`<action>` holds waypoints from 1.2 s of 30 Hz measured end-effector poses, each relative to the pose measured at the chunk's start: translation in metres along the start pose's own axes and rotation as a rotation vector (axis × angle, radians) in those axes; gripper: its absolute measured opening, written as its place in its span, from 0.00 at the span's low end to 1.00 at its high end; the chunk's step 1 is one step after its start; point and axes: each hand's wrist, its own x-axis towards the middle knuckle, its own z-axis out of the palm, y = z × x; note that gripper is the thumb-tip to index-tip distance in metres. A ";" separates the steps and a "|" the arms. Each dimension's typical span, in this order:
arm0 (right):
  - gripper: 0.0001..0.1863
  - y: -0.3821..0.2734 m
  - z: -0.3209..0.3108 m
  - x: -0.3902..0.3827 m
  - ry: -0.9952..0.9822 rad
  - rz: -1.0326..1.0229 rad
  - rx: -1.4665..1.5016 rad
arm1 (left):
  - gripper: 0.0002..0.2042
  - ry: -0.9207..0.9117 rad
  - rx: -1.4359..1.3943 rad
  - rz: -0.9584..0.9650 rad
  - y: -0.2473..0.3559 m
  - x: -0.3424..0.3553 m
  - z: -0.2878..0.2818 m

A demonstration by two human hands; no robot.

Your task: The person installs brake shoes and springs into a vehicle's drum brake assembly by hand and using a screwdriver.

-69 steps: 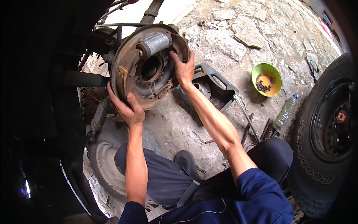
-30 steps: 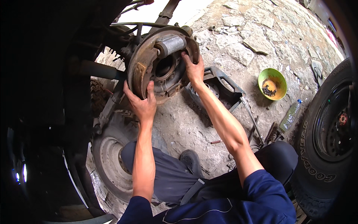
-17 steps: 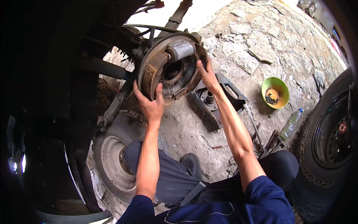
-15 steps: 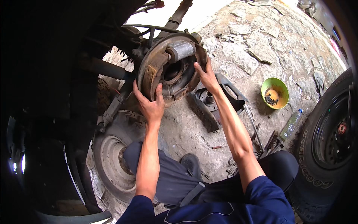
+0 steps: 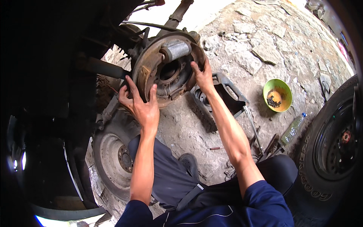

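Note:
In front of me is a rusty drum brake assembly, its round backing plate [image 5: 137,72] mounted at the axle end. A silver wheel cylinder [image 5: 176,50] sits at its top, with curved brake shoes around the dark hub opening. My right hand [image 5: 204,77] grips the right-hand brake shoe [image 5: 197,56], thumb on the inner side, fingers behind the outer edge. At the lower left rim, my left hand [image 5: 143,108] is open, fingers spread outside the plate and thumb up by the left brake shoe [image 5: 144,77]. Whether its fingertips touch the plate, I cannot tell.
A grey-black plastic container [image 5: 230,92] with a metal hub part lies below the brake. Right of it are a long metal bar [image 5: 254,130], a green bowl [image 5: 278,95] with dark bits, a plastic bottle [image 5: 293,130] and a tyre [image 5: 321,159]. Another wheel [image 5: 113,159] lies lower left.
My left hand's fingers have spread and lifted from their hold on the lower left rim. The right hand keeps its grip on the shoe. The view has shifted slightly.

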 end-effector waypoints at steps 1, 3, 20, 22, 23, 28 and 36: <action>0.36 0.002 0.000 0.000 0.012 0.005 -0.007 | 0.40 -0.006 0.017 -0.003 0.006 0.001 -0.004; 0.38 -0.002 0.002 -0.001 0.037 0.035 -0.035 | 0.38 0.024 0.013 -0.013 0.016 -0.001 -0.011; 0.33 0.007 0.008 -0.004 0.164 0.065 -0.085 | 0.58 -0.426 -1.802 -1.037 0.053 0.001 0.080; 0.33 0.008 0.009 -0.004 0.149 0.073 -0.077 | 0.57 -0.295 -1.715 -1.090 0.054 0.001 0.085; 0.33 0.007 0.009 -0.005 0.145 0.079 -0.076 | 0.56 -0.234 -1.670 -1.118 0.057 0.003 0.085; 0.38 0.007 0.007 -0.008 0.212 0.065 -0.223 | 0.55 -0.403 -1.446 -1.163 0.053 -0.011 0.071; 0.35 -0.007 0.011 -0.009 0.153 0.086 -0.124 | 0.56 -0.406 -1.750 -1.331 0.034 0.001 0.075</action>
